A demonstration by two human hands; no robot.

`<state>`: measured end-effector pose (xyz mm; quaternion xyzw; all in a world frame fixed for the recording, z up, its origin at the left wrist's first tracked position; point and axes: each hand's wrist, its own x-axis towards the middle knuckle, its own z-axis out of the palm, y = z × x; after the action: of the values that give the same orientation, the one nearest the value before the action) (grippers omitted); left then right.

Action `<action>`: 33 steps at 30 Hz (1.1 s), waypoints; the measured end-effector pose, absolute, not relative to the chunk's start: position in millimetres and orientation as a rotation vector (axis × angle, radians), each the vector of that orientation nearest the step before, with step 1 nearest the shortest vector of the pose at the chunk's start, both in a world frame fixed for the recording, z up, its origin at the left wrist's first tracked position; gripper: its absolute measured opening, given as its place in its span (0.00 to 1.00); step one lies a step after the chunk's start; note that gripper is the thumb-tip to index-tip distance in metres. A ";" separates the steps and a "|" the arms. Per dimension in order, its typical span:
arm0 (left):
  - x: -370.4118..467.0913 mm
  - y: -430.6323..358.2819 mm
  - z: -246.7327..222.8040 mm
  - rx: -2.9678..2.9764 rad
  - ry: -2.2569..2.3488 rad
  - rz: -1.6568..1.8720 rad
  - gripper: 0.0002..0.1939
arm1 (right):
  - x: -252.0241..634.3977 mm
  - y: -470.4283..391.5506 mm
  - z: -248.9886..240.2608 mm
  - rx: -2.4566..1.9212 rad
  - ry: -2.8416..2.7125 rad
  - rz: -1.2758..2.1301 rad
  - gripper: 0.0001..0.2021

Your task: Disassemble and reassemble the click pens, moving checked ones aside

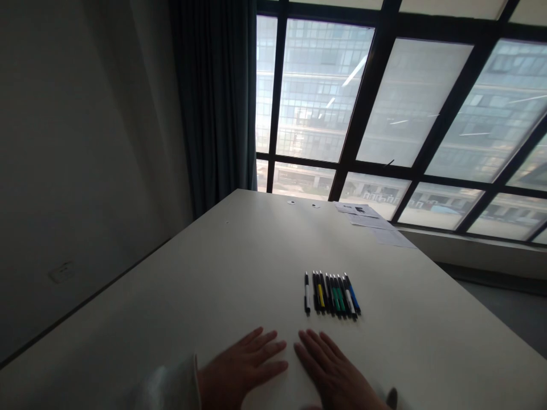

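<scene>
My left hand (245, 364) lies flat on the white table (265, 273) with its fingers stretched out, holding nothing. Beside it, my right hand (327, 367) also rests flat and empty, its fingers straight and pointing forward. Just beyond the right hand, several pens lie side by side in a row, tips away from me. A white-barrelled pen (307, 293) sits a little apart at the left end. Among the others are a yellow pen (320, 296), green pens (340, 298) and a blue pen (354, 295) at the right end.
Printed papers (363, 216) lie at the table's far right edge. Two small round fittings (291, 203) are set near the far edge. A dark curtain (217, 102) and large framed windows (325, 91) stand behind the table. A wall with a socket (62, 272) runs along the left.
</scene>
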<state>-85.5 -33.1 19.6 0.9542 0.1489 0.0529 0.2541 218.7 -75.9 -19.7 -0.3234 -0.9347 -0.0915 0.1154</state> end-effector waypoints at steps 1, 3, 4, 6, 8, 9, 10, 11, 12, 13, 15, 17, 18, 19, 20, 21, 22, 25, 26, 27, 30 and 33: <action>-85.3 -33.6 19.6 2.590 0.414 0.164 0.47 | 218.5 -76.6 -17.9 -0.956 -2.741 -0.231 0.47; -84.4 -33.1 22.1 2.581 0.458 0.196 0.47 | 218.6 -77.9 -12.1 -0.980 -2.757 -0.109 0.47; -83.7 -31.6 24.6 2.577 0.474 0.191 0.47 | 219.0 -78.0 -8.4 -0.998 -2.767 -0.034 0.46; -81.8 -25.8 30.8 2.583 0.489 0.132 0.48 | 220.4 -76.6 -0.7 -1.053 -2.774 0.106 0.44; -79.7 -16.9 35.3 2.595 0.500 0.118 0.47 | 222.4 -73.2 5.1 -1.098 -2.759 0.193 0.42; -78.7 -12.0 36.0 2.598 0.492 0.127 0.48 | 223.4 -71.0 6.9 -1.106 -2.749 0.218 0.41; -77.9 -7.5 35.4 2.601 0.490 0.137 0.48 | 224.2 -68.9 8.0 -1.106 -2.742 0.234 0.40; -77.3 -3.6 33.9 2.607 0.497 0.145 0.48 | 224.9 -67.0 8.5 -1.101 -2.739 0.246 0.40; -76.8 -0.5 31.7 2.612 0.506 0.147 0.49 | 225.2 -65.6 8.7 -1.096 -2.742 0.255 0.40; -76.6 1.6 29.3 2.620 0.519 0.146 0.49 | 225.2 -64.7 8.7 -1.096 -2.749 0.262 0.40; -76.5 2.8 25.3 2.638 0.534 0.140 0.50 | 224.1 -64.5 8.9 -1.109 -2.760 0.267 0.40; -76.7 1.3 23.8 2.648 0.536 0.139 0.50 | 222.1 -66.1 9.7 -1.126 -2.759 0.259 0.39; -76.8 0.1 24.0 2.648 0.538 0.141 0.50 | 221.1 -67.1 10.0 -1.132 -2.752 0.251 0.39; -77.0 -1.1 24.5 2.645 0.541 0.146 0.50 | 220.3 -68.1 10.0 -1.136 -2.741 0.242 0.38; -77.1 -2.0 25.0 2.639 0.543 0.151 0.50 | 219.9 -68.8 9.5 -1.140 -2.730 0.237 0.38; -77.2 -2.7 25.1 2.633 0.543 0.158 0.50 | 219.8 -69.3 8.4 -1.146 -2.722 0.239 0.38; -77.4 -2.9 24.7 2.625 0.542 0.167 0.49 | 220.0 -69.3 6.7 -1.154 -2.714 0.246 0.38; -77.3 -1.3 20.6 2.606 0.545 0.195 0.49 | 222.1 -67.4 1.2 -1.191 -2.650 0.277 0.36; -76.9 -0.2 19.6 2.598 0.557 0.203 0.47 | 222.7 -66.8 1.3 -1.204 -2.605 0.292 0.33; -76.2 0.7 20.1 2.583 0.574 0.230 0.42 | 223.1 -66.8 3.5 -1.222 -2.537 0.311 0.29; -72.2 -1.8 39.3 2.475 0.616 0.486 0.18 | 223.8 -75.8 25.5 -1.256 -2.226 0.377 0.15; -66.9 -21.8 91.9 2.354 0.559 0.870 0.11 | 227.7 -103.4 58.7 -1.175 -1.946 0.278 0.09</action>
<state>-66.9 -21.8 91.9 0.8786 0.2087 0.3245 0.2812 227.7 -103.4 58.7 -0.4673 -0.7738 0.1104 0.4132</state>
